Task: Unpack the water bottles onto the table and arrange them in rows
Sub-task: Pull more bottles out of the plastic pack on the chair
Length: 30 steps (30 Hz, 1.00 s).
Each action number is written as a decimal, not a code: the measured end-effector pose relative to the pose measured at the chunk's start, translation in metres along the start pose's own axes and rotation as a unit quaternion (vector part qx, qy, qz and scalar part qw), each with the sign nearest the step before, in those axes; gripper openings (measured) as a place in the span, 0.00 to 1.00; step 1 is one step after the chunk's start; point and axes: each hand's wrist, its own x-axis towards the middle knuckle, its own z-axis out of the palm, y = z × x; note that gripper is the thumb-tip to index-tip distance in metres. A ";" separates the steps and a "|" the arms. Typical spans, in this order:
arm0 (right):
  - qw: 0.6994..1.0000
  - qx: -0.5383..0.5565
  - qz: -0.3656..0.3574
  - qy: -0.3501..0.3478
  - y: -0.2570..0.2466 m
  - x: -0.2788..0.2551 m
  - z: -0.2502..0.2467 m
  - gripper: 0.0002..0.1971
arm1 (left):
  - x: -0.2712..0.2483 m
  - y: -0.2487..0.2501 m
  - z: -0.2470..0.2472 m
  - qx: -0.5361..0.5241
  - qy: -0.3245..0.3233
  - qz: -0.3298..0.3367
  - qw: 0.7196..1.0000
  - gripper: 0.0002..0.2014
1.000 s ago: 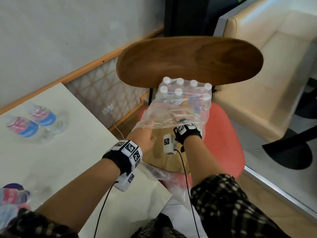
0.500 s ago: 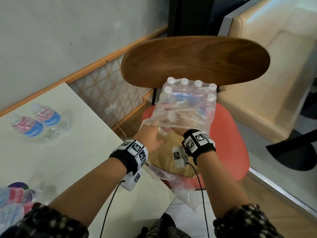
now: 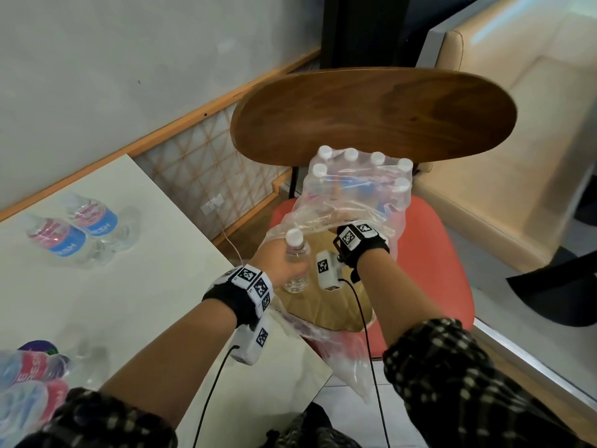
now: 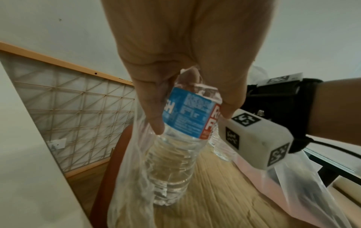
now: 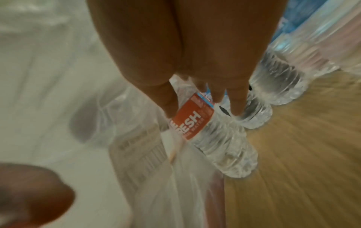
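A shrink-wrapped pack of water bottles with white caps stands on the red chair seat, its clear wrap torn open on my side. My left hand grips one upright bottle just outside the wrap; in the left wrist view, thumb and fingers of the left hand close round the blue and red label of that bottle. My right hand reaches under the torn plastic. In the blurred right wrist view, the right hand has thumb and fingers either side of a red-labelled bottle.
The white table is on my left, its corner near the chair. Two bottles lie on it at the far side and more wrapped bottles at its near left edge. The wooden chair back rises behind the pack. A beige sofa stands right.
My left hand has pulled one bottle out of the torn wrap, towards me and slightly left. The right hand stays under the plastic at the pack.
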 end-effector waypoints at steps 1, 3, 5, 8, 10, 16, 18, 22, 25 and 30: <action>1.000 -0.012 0.016 0.024 0.002 -0.003 0.001 0.32 | -0.001 -0.002 -0.001 -0.015 -0.001 0.009 1.000 0.08; 0.999 -0.036 0.015 0.034 0.007 -0.011 0.004 0.37 | 0.001 -0.008 -0.001 -0.031 0.002 0.015 0.999 0.09; 0.998 -0.036 0.010 0.047 0.009 -0.020 0.004 0.40 | 0.005 -0.014 0.000 -0.032 0.014 0.009 0.999 0.10; 0.994 -0.077 0.016 0.071 0.008 -0.015 -0.001 0.41 | 0.009 -0.019 0.003 -0.024 0.003 -0.010 1.000 0.08; 0.998 -0.056 0.027 0.030 0.012 -0.011 -0.004 0.35 | 0.008 -0.015 0.003 -0.021 -0.004 -0.010 1.000 0.09; 0.980 -0.175 -0.016 0.089 0.009 -0.013 -0.003 0.37 | 0.002 -0.022 0.005 -0.025 0.021 -0.001 0.999 0.18; 0.987 -0.139 0.002 0.084 0.010 -0.009 -0.002 0.35 | -0.002 -0.023 0.007 -0.038 0.024 0.000 0.999 0.16; 0.988 -0.151 0.008 0.006 0.018 -0.029 0.007 0.34 | -0.005 -0.020 0.007 -0.031 0.031 -0.003 0.999 0.19; 0.993 -0.116 0.004 0.025 0.023 -0.035 0.032 0.37 | -0.013 -0.020 0.003 -0.008 0.039 -0.016 0.999 0.19; 0.975 0.204 0.081 0.039 0.003 -0.041 0.055 0.28 | -0.027 -0.024 -0.002 0.010 0.060 -0.046 0.997 0.24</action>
